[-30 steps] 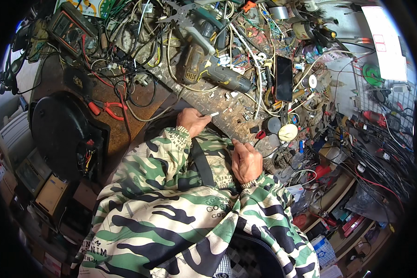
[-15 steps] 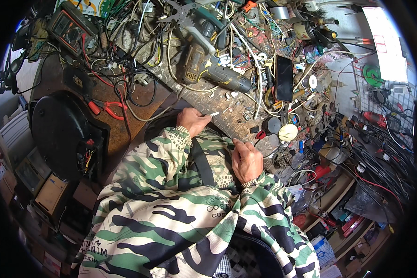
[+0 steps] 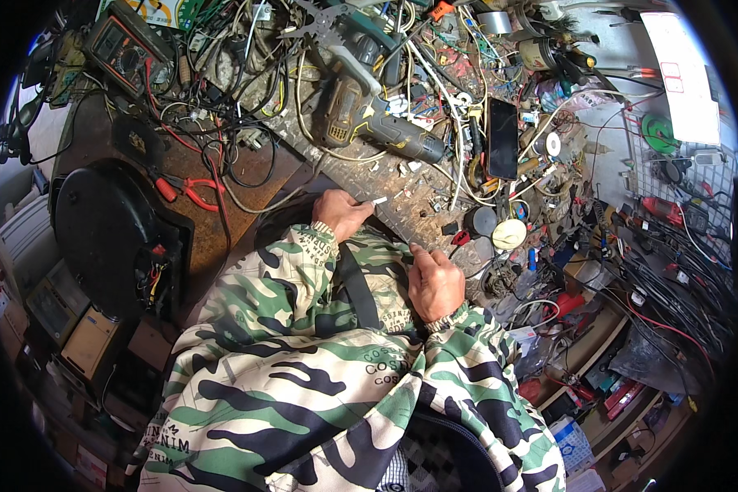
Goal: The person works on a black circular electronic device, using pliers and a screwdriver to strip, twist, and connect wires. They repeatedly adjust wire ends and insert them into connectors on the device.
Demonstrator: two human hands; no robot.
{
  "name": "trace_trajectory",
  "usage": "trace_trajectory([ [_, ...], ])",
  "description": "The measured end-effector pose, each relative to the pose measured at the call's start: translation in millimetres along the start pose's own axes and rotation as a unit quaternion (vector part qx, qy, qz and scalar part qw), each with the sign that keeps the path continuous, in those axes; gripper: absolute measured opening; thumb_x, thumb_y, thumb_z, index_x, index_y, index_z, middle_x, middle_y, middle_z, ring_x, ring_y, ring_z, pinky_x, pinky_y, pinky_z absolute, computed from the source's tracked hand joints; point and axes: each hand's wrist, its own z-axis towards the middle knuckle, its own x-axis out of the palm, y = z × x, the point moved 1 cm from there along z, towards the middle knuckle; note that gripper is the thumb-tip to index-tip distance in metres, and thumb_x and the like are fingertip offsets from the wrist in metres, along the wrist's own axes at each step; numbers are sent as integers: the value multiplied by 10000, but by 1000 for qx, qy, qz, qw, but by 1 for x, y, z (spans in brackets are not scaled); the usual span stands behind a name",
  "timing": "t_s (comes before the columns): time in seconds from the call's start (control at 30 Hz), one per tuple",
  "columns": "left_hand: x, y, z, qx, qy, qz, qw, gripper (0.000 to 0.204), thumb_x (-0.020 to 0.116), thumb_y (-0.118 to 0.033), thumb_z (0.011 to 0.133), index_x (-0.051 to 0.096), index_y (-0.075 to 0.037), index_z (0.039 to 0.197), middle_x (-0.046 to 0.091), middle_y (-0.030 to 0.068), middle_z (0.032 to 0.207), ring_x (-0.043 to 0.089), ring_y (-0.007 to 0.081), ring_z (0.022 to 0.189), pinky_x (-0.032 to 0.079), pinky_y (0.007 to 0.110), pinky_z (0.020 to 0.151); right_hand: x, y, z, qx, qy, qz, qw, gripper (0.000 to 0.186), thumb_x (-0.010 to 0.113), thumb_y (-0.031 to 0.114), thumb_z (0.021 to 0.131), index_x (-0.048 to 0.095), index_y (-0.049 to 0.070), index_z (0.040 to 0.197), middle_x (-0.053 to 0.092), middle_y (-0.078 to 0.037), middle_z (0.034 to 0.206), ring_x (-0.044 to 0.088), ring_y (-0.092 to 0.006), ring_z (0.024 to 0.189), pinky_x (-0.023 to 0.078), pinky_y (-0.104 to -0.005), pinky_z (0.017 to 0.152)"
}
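My left hand (image 3: 340, 213) is at the front edge of the cluttered workbench (image 3: 357, 180), fingers closed on a small white piece (image 3: 380, 201) that sticks out past the thumb. My right hand (image 3: 435, 283) is closed at the same edge, lower and to the right; what it grips, if anything, I cannot make out. Just beyond my hands lie a yellow-and-grey cordless drill (image 3: 402, 138), scattered small scraps and loose cables. Red-handled pliers (image 3: 201, 193) lie to the left of my left hand, and a black phone (image 3: 502, 139) lies up and to the right.
A large black rounded housing (image 3: 98, 238) with exposed wires stands at left. A multimeter (image 3: 127, 49) sits among tangled cables at the back left. Round containers (image 3: 508, 234) are beside my right hand. Bundled black cables, a wire grid (image 3: 705, 189) and shelves with boxes are at right.
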Motion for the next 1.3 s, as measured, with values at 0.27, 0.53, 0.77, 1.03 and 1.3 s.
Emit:
trace_trajectory([
  [0.27,-5,-3,-6,0,6,-19,1000,428,774,-399,753,726,26,735,699,188,701,709,259,696,546,371,691,-6,15,14,-140,67,-185,971,408,595,110,807,630,-51,1181,606,-127,836,665,-278,690,545,-387,541],
  [0.53,7,42,17,68,192,-258,944,248,738,-34,844,615,88,1021,671,92,824,630,120,663,525,250,570,-6,19,13,-177,86,-248,949,414,597,117,801,623,-62,1173,597,-114,837,656,-247,677,548,-355,520],
  [0.77,3,37,14,45,195,-265,943,250,757,-74,856,629,83,1004,682,93,823,637,116,660,526,250,564,-5,19,13,-167,90,-237,953,449,601,112,796,610,-70,1206,595,-122,840,657,-262,687,553,-363,534],
  [1.03,-2,21,9,62,155,-194,967,330,778,-227,874,694,88,922,694,89,751,625,107,612,514,255,534,-6,20,13,-151,105,-222,958,475,593,106,799,595,-83,1234,596,-135,846,659,-271,695,559,-372,555],
  [1.3,5,24,17,67,75,-99,990,377,782,-302,841,724,65,782,656,63,603,594,102,527,468,282,492,-6,20,14,-153,112,-215,958,488,586,96,807,578,-85,1260,597,-136,852,658,-274,686,558,-370,555],
])
